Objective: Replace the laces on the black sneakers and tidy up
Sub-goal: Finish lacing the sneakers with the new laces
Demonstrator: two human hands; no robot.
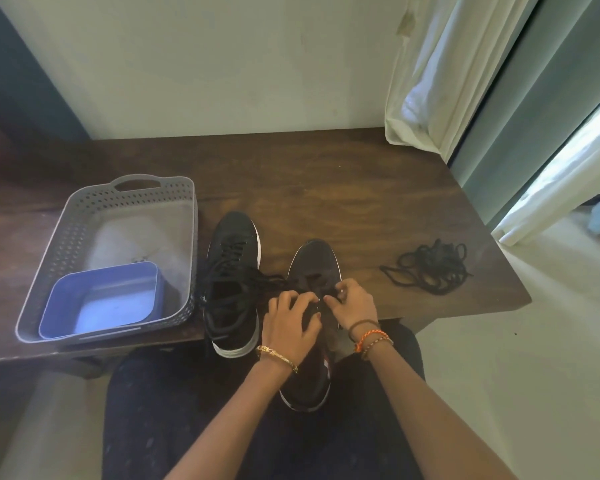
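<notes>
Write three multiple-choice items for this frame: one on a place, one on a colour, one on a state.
1. Where does the loose pile of black laces lie?
A. in the grey perforated plastic basket
B. on the dark wooden table, right of the shoes
C. on the floor

2. What colour is the small tub in the basket?
A. blue
B. red
C. white

3. What are both hands doing?
A. resting idle
B. lifting the basket
C. working laces on the right black sneaker

Key: 1 B, the pile sits on wood; 2 A, plainly blue; 3 C, left hand and right hand pinch at its eyelets.
</notes>
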